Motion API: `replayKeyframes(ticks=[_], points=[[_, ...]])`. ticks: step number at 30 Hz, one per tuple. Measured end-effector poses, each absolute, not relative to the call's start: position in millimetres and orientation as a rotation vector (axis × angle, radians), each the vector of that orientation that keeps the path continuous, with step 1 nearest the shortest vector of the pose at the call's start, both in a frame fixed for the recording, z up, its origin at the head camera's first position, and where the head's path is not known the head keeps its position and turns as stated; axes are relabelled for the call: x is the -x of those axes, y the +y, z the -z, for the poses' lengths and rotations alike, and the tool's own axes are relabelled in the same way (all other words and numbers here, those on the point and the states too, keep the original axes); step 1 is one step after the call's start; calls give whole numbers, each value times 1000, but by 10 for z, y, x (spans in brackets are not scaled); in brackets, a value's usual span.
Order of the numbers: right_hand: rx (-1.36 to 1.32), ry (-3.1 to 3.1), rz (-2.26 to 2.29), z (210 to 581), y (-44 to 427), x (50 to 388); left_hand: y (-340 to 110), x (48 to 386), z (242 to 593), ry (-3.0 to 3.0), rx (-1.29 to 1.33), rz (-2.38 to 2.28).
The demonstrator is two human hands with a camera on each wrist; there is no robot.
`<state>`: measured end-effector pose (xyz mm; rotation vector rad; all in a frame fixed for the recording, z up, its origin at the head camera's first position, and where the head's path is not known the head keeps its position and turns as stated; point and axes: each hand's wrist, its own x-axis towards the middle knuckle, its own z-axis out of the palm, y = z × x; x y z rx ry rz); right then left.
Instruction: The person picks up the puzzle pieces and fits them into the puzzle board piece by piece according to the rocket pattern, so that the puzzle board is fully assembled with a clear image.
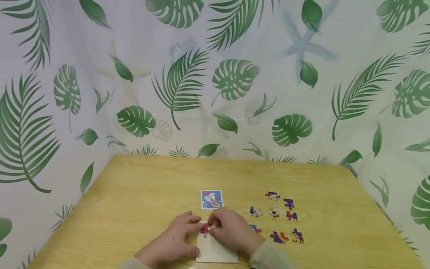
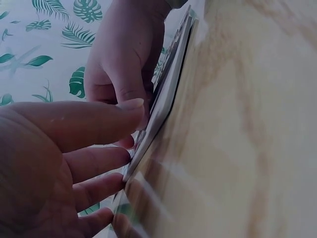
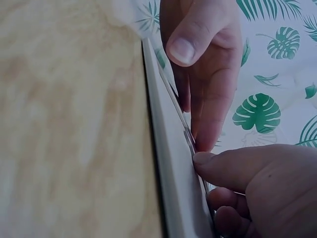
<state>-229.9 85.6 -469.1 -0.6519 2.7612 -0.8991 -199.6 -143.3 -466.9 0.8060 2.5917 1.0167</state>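
Note:
A pale puzzle board [image 1: 218, 252] lies on the table in front of the person. On its upper left part sits a red jigsaw piece [image 1: 205, 228] with a whitish knob. The left hand [image 1: 176, 239] lies along the board's left side, its fingers fairly straight, fingertips at the piece and the board's edge, thumb near the lower left corner. From the right, the right hand [image 1: 231, 229] pinches at the red piece with thumb and bent index finger. In the right wrist view the right thumb [image 3: 223, 166] is on the piece, close to the left hand's fingertips. The right hand hides part of the board.
A small picture card [image 1: 212, 199] with a white dog lies just beyond the board. Several loose jigsaw pieces [image 1: 279, 237] are spread on the wooden table [image 1: 144, 186] to the right. A leaf-patterned curtain [image 1: 201, 112] hangs behind the table.

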Motion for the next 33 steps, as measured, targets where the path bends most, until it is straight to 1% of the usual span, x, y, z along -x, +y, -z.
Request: replayKeyframes(ticks=[3,10,13,16,19,23,29,33], points=[[654,2775,889,4772,834,2276,-1446,1946,4723,2588,-795,-1003],[622,2785,913,4742,838,2307,-1433,1982,4671,2590,-835,-963],[609,2728,967,4716,861,2287,-1442,1962,4696,2574,-851,-956],[596,2646,1052,4622,965,2292,-1453,1947,4725,2553,-809,-960],[573,2635,1108,4500,1164,2354,-1471,1930,4740,2547,-775,-963],[457,2727,1112,4386,1542,2496,-1484,1918,4734,2555,-776,-976],[338,2959,985,4430,2196,2656,-1462,1921,4736,2535,-764,-999],[252,3044,929,4484,2488,2703,-1461,1913,4733,2545,-766,-998]])
